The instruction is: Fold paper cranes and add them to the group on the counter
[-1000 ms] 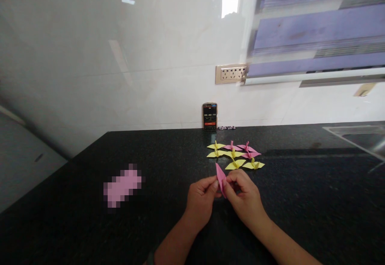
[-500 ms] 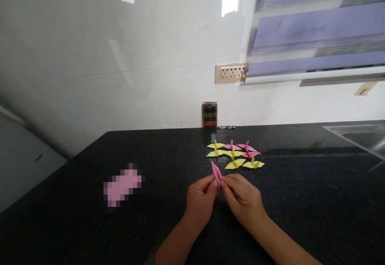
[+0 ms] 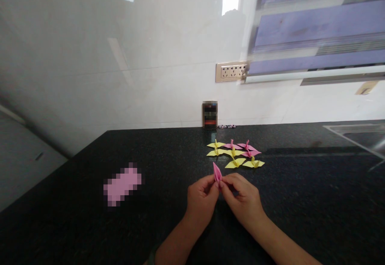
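A narrow, pointed piece of folded pink origami paper [image 3: 217,172] is pinched between both hands, its tip pointing up and away from me. My left hand [image 3: 201,197] grips its lower left side with thumb and forefinger. From the right, my right hand [image 3: 243,195] pinches the lower end, with the two thumbs close together. The fingertips hide the bottom of the paper. Just beyond the hands, several yellow paper cranes [image 3: 235,163] and pink paper cranes [image 3: 247,146] stand in loose rows with wings spread.
A black speckled countertop [image 3: 168,152] runs back to a white tiled wall [image 3: 165,56]. To the left lies a pixelated pink item [image 3: 122,185]. A blurred dark phone-like object [image 3: 209,115] leans on the wall beside a beaded strap [image 3: 227,126]. At right is a sink [image 3: 365,134].
The folded pink paper has turned slightly more upright, its tip shifting a little right. Both hands keep their pinch, the fingertips closer together now.
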